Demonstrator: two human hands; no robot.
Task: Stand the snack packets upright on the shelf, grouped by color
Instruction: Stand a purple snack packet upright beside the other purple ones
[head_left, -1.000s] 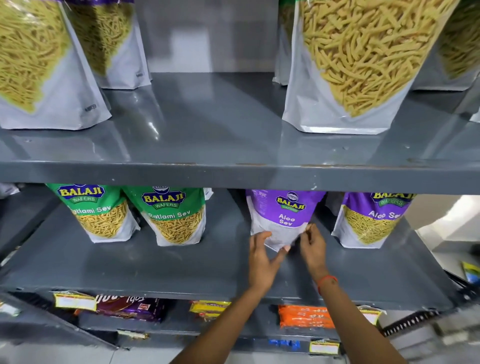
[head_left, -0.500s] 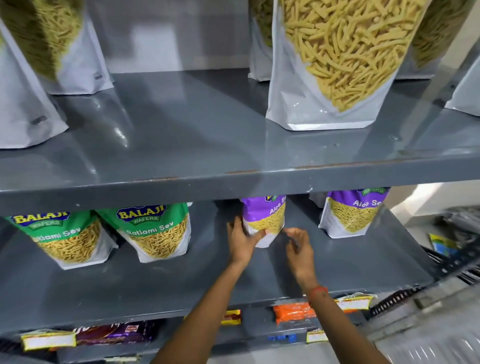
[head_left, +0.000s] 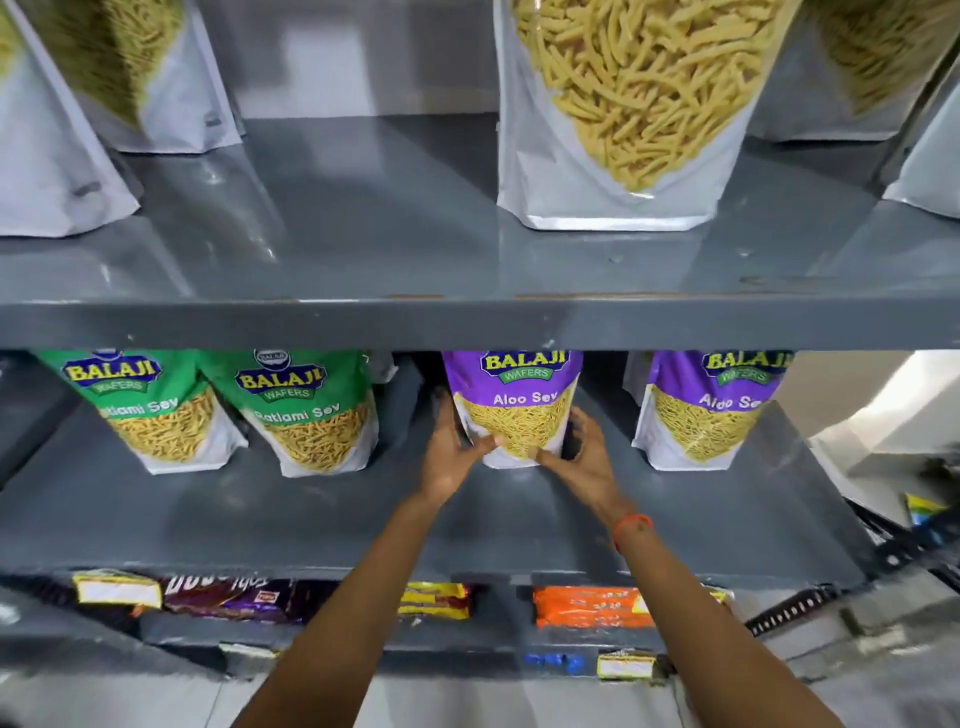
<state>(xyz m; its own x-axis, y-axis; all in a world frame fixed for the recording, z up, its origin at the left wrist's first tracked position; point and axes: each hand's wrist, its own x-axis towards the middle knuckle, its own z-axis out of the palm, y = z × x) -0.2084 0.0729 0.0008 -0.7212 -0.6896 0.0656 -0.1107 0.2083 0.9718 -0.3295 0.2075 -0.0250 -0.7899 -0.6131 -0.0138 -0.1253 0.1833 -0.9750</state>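
A purple Aloo Sev packet (head_left: 514, 410) stands upright on the grey middle shelf (head_left: 311, 509). My left hand (head_left: 451, 453) grips its lower left side and my right hand (head_left: 584, 457) grips its lower right side, thumbs across the front. A second purple packet (head_left: 706, 410) stands upright to the right. Two green Ratlami Sev packets (head_left: 156, 415) (head_left: 311, 415) stand side by side at the left.
The upper shelf (head_left: 415, 317) overhangs the packets and carries large clear-fronted pouches (head_left: 623, 104) of yellow sticks. Below, a lower shelf holds flat brown (head_left: 228, 597), yellow (head_left: 436, 600) and orange (head_left: 587, 605) packs. The shelf's right end (head_left: 810, 467) stands open.
The packet has turned from side-on to facing front and now stands square. Both hands have closed in on its lower sides. The camera has shifted right and lower.
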